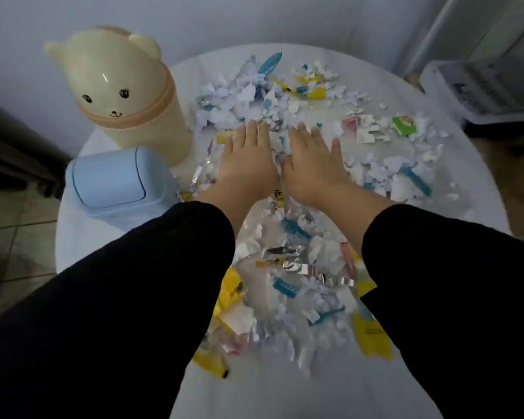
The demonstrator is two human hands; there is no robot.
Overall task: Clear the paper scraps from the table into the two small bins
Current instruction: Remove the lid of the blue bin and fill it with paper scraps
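"Logging grips first. Left one?"
"Left grip point(245, 164) is palm down, fingers straight and a little spread, lying flat on the paper scraps point(245, 95) at mid tabletop. Pinching nothing."
"Right?"
"Right grip point(313, 167) is the same: palm down, fingers fanned, flat on the litter. The two sit just beside each other, thumb sides nearly touching. Left sleeve point(133, 297) and right sleeve point(451, 297) are both black, reaching in from the near edge."
"Scraps, where?"
"All over the round white tabletop point(82, 237). Thick beyond the fingertips, more out to the right, more between the forearms down to the near side. Mostly torn white paper, mixed with yellow wrapper pieces point(372, 334), blue strips point(270, 63), silver foil strips point(300, 267) and a green card point(404, 125) off to the right."
"Any in the bins?"
"Cannot tell, both lids are down."
"Bins, position?"
"Both on the tabletop's left side. Bear bin point(127, 95): cream, tall, upright, domed lid with ears and a face, at the far left. Blue bin point(115, 182): low, swing lid, just in front of it on the near side. Touching or only close, cannot tell. The blue one is near the left wrist, with scraps lying right beside it."
"Off the tabletop?"
"Clear plastic box point(481, 89) down at the far right, tiled floor point(18, 231) on the left, pale wall point(254, 19) behind."
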